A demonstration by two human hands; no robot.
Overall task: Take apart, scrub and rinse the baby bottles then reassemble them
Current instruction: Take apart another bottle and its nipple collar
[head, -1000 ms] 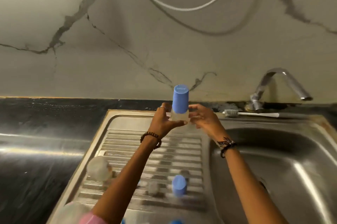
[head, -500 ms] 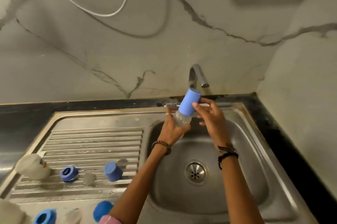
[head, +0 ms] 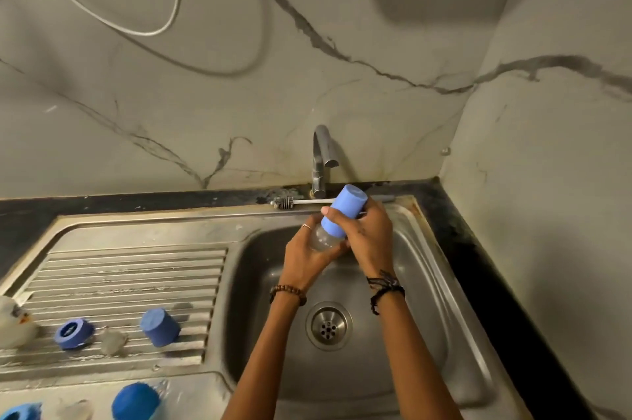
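A clear baby bottle [head: 321,239] with a tall blue cap [head: 345,211] is held tilted over the sink basin [head: 427,317], below the tap [head: 321,159]. My left hand [head: 304,259] wraps the clear body from the left. My right hand [head: 369,241] grips the blue cap from the right. On the draining board [head: 136,269] lie a blue ring [head: 72,334], a blue cap [head: 159,327], a clear teat [head: 111,342] and a clear bottle body [head: 13,324].
A bottle brush [head: 290,202] lies on the ledge behind the sink, left of the tap. More blue parts [head: 135,402] sit at the front left edge. The drain [head: 328,325] is below my wrists. A marble wall closes the right side.
The view swung right, from the draining board to the basin. Both hands carried the capped bottle over the basin, and my right hand closed around the blue cap.
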